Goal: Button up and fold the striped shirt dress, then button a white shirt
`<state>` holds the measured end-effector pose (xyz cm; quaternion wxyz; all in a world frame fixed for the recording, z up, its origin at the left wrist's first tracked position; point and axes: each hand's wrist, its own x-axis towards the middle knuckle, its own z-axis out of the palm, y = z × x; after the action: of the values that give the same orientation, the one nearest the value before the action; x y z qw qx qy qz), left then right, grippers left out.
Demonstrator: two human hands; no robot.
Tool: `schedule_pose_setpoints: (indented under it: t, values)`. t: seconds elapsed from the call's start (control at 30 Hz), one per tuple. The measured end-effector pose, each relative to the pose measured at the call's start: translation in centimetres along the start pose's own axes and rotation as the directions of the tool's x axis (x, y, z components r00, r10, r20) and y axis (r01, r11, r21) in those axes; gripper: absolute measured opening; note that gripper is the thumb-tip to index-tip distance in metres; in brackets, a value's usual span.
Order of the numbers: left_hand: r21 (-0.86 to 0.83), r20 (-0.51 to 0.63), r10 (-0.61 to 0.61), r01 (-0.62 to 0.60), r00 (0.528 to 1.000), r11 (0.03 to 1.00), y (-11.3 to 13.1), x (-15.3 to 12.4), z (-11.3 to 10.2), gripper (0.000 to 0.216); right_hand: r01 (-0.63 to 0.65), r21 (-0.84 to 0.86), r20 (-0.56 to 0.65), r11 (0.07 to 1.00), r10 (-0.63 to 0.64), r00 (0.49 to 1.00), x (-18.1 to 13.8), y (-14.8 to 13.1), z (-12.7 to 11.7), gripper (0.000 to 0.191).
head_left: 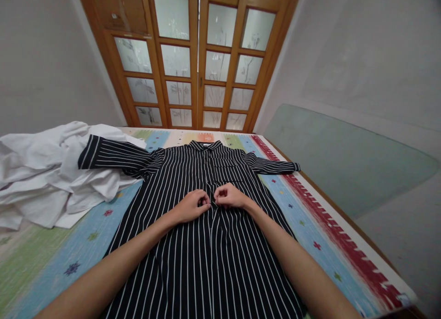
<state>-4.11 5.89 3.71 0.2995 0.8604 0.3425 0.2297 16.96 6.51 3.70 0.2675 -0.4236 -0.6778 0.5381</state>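
Shirt (pixel 206 245), black with white stripes, lies spread at centre on a patterned cover (pixel 292 206), collar (pixel 203 146) at twelve o'clock. Over its front, left hand (pixel 193 205) and right hand (pixel 230 196) sit just apart, fingers curled in towards the thumbs; whether they pinch cloth I cannot tell. The ten-o'clock sleeve (pixel 117 154) overlaps white fabric (pixel 62 172); the two-o'clock sleeve (pixel 274 165) nears the table edge (pixel 354 232). From three to five, cover shows between shirt and edge.

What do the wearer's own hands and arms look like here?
The left hand and right hand are bare, without gloves. The left forearm and right forearm are slim and uncovered; no sleeves, watch or bracelet show.
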Motion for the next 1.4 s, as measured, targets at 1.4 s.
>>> schedule_pose_setpoints:
  t: [1.4]
  values:
    - [-0.660, 0.123, -0.401, 0.376, 0.908, 0.650, 1.0, 0.4, 0.3, 0.021, -0.021, 0.101, -0.022, 0.995, 0.023, 0.999, 0.0, 0.4, -0.2, 0.021]
